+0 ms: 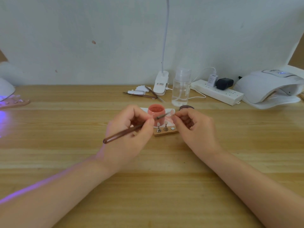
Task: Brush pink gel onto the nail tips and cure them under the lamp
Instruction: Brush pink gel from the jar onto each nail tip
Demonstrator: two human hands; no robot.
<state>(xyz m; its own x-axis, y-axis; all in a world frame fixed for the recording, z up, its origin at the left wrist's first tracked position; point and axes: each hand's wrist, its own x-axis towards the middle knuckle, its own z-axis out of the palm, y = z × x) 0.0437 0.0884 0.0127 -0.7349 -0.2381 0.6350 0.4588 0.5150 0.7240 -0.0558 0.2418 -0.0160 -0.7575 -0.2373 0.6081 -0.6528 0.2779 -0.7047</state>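
Nail tip (172, 112) sits at centre of the surface (65, 162), pinched in right hand (194, 127) fingers, w/ brush (131, 129) tip touching it. Left hand (128, 134) grips the brush handle. Just behind: open pink gel jar (156, 115). Near side: wooden block (166, 132) w/ 2 more tips on stands. Far right a white lamp (266, 88); far left another lamp (5, 89), glowing purple

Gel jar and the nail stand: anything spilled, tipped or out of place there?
Nothing spilled. The pink gel jar stands upright and open behind the wooden stand, whose two mounted nail tips are upright. One magnet spot sits bare.
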